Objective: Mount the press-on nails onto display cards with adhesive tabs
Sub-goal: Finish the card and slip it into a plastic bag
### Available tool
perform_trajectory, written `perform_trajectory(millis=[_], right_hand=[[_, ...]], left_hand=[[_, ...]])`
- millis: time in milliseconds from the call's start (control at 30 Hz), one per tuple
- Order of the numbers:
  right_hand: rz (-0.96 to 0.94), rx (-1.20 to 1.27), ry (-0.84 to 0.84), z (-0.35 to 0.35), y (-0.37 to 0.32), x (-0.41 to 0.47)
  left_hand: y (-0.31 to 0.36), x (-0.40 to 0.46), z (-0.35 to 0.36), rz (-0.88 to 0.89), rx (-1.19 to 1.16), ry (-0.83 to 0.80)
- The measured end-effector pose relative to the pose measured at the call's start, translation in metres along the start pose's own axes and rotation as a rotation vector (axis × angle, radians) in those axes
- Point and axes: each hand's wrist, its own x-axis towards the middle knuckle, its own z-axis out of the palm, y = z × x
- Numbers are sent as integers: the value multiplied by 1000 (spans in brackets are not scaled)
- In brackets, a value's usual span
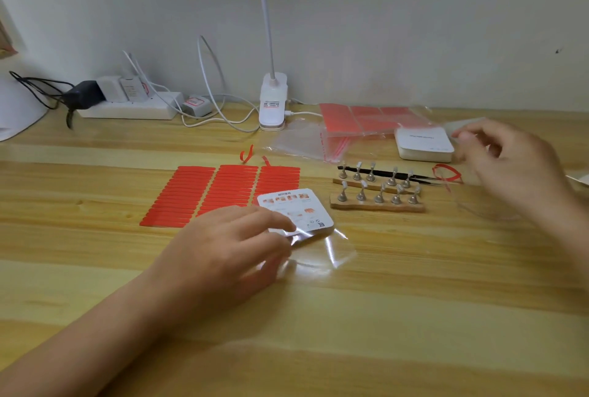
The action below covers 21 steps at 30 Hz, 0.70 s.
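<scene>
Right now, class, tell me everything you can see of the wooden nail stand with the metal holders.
The wooden nail stand lies flat on the table, right of the printed card stack. It looks like two pale wavy wooden strips, one behind the other, each carrying five small silvery metal holders standing upright. Black tweezers lie just behind it. Neither hand touches it.

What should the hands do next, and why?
Probably slide the printed card into the clear sleeve. The left hand holds both together with the card only partly covered, while the right hand pinches another clear sheet off to the side.
</scene>
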Motion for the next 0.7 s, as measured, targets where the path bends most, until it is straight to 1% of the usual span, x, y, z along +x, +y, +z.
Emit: perform_trajectory(millis=[67,133,233,267,300,333,400,433,467,500,533,567,600,633,667,700], right_hand=[[35,110,53,0,-2,1],[113,280,77,-4,0,6],[270,525,-45,-12,1,7],[299,521,-44,-13,0,5],[314,466,-15,-13,-3,5],[298,404,60,-15,-3,8],[283,496,-10,-22,-9,9],[273,577,-87,-25,-10,9],[342,627,-147,-24,-5,12],[363,629,-172,-23,-3,11],[354,465,-145,-22,-7,10],[320,321,-45,-19,-2,11],[315,338,-28,-18,-1,11],[306,428,-74,-19,-3,11],[299,497,-187,-22,-9,8],[254,423,-216,-22,-13,5]], left_hand=[[1,-1,1,-88,-86,23],[0,-3,1,-153,-143,41],[-1,-5,3,-197,-187,50],[-1,-5,4,-203,-193,49],[-1,-5,5,-208,-199,48],[-1,-5,6,-211,-204,47],[-1,-5,7,-208,-213,44],[-1,-5,8,-206,-215,42],[-1,-5,8,-205,-213,38],[-1,-5,8,-202,-209,34],[-1,-5,8,-199,-207,31],[0,-5,8,-197,-206,29],[0,-5,8,-193,-206,26],[0,-5,8,-187,-204,26],[-1,-5,9,-184,-202,29],[-1,-4,9,-183,-202,32]])
